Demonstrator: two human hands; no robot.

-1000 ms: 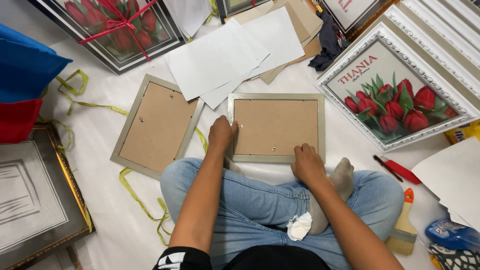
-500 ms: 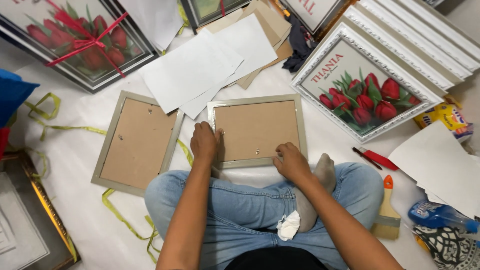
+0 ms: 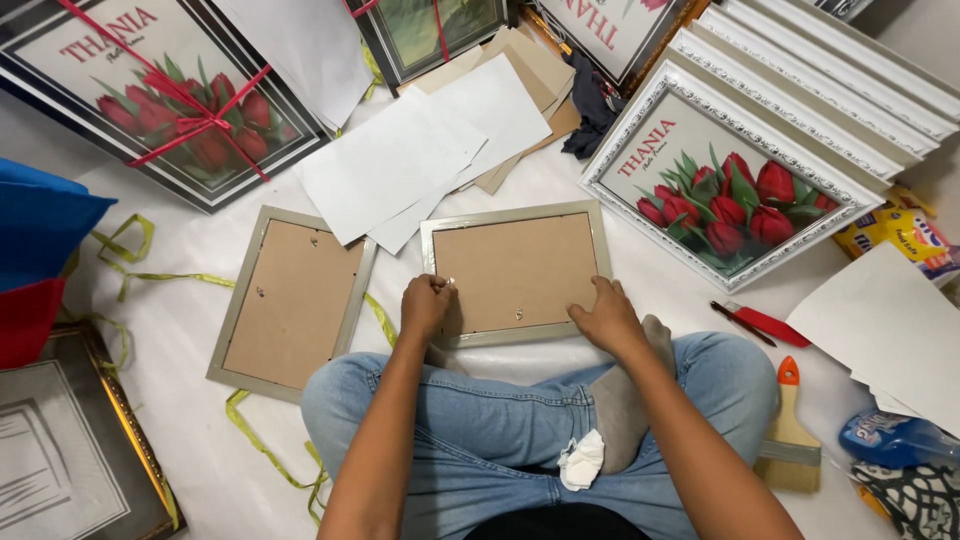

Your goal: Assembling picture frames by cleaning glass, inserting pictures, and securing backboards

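The face-down silver picture frame lies on the floor before the crossed legs; left hand curls, pinching a backing clip at its left edge, right hand presses flat on its lower right corner.

two face-down frames, one paintbrush.

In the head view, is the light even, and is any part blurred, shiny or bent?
Head view: the light is soft and even, with only faint shadows under the left hand and right hand on the frame back. All is sharp. Weak glare shows on the wrapped tulip picture. The white frames at the top right bend slightly, as with a wide lens.
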